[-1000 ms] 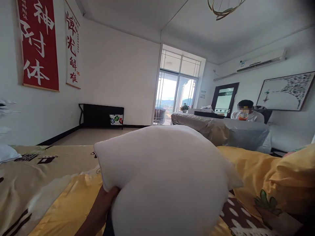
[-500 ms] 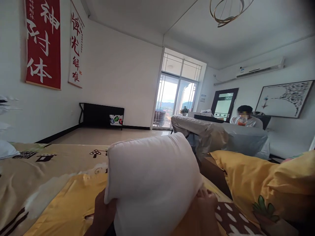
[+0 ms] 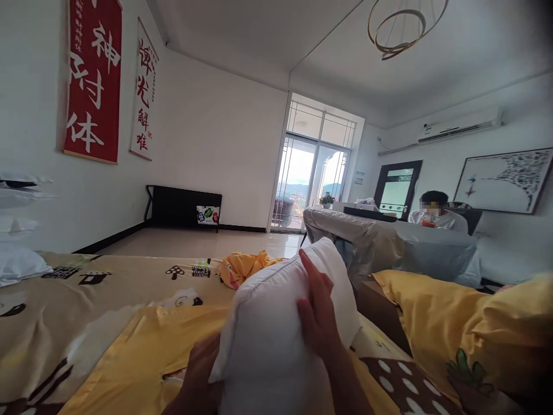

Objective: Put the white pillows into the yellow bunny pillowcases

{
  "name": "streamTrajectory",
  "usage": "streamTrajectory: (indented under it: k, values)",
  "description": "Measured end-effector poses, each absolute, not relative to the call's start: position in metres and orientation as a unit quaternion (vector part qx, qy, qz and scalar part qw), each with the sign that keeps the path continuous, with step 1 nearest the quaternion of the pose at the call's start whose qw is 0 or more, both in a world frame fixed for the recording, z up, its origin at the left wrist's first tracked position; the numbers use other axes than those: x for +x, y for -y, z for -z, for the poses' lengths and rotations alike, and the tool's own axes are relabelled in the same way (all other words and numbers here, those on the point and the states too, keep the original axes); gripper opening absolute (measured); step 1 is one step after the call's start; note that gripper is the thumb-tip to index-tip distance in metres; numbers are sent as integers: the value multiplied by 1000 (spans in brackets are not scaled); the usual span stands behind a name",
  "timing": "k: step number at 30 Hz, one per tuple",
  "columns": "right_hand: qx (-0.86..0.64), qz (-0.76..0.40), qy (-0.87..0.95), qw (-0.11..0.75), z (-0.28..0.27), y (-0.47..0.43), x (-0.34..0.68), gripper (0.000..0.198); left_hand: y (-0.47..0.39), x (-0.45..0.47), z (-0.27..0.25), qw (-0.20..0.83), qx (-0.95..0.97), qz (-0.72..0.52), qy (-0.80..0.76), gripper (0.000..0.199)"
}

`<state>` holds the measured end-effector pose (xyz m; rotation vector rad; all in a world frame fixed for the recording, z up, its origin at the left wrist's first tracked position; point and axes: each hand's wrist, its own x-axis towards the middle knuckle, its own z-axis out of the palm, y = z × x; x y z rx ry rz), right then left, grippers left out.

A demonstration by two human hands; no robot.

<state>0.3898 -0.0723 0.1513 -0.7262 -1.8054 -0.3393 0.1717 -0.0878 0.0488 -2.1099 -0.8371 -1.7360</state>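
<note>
A plump white pillow (image 3: pixel 268 340) stands tilted in front of me, bent inward along its middle. At its lower left edge, my left hand (image 3: pixel 201 369) is closed on the fabric, with some fingers hidden. My right hand (image 3: pixel 317 311) presses against the pillow's near face by the crease, index finger stretched up and thumb apart. Beneath the pillow, a flat yellow cloth (image 3: pixel 125 346) with a small opening near my left hand lies on the patterned bedding (image 3: pixel 38 317). Crumpled yellow fabric (image 3: pixel 246 268) sits just beyond the pillow.
To the right is a yellow pillow (image 3: pixel 432 305) with a plant print, beside a brown box (image 3: pixel 380 305). White pillows (image 3: pixel 21 262) are stacked at left. Further back, a person (image 3: pixel 436 213) sits behind a plastic-covered table (image 3: pixel 415 245). A black folded stand (image 3: pixel 181 207) leans by the wall.
My right hand has moved from the pillow's lower right edge up onto its face. The pillow has turned and folded inward, uncovering the crumpled yellow fabric behind. The view has tilted up slightly.
</note>
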Motion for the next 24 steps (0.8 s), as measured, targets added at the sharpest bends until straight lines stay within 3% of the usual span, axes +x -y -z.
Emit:
streamTrajectory:
  k: [4, 7, 11, 16, 18, 24]
  values:
    - [-311, 71, 869, 379, -215, 56, 374, 48, 73, 160, -35, 101, -733, 598, 308, 22]
    - [-337, 32, 901, 271, -223, 47, 356, 50, 55, 137, -33, -57, -755, 533, 378, 26]
    - [-330, 82, 889, 306, -192, 38, 333, 39, 53, 96, -54, -291, -787, 341, 424, 50]
    - [-341, 82, 860, 369, -168, 19, 319, 35, 71, 88, -76, -358, -761, 321, 435, 89]
    - [-357, 90, 850, 377, -167, 12, 315, 36, 66, 97, -69, -332, -735, 364, 466, 88]
    - [-337, 157, 866, 334, -146, 27, 299, 28, 19, 97, -11, -334, -695, 453, 447, 61]
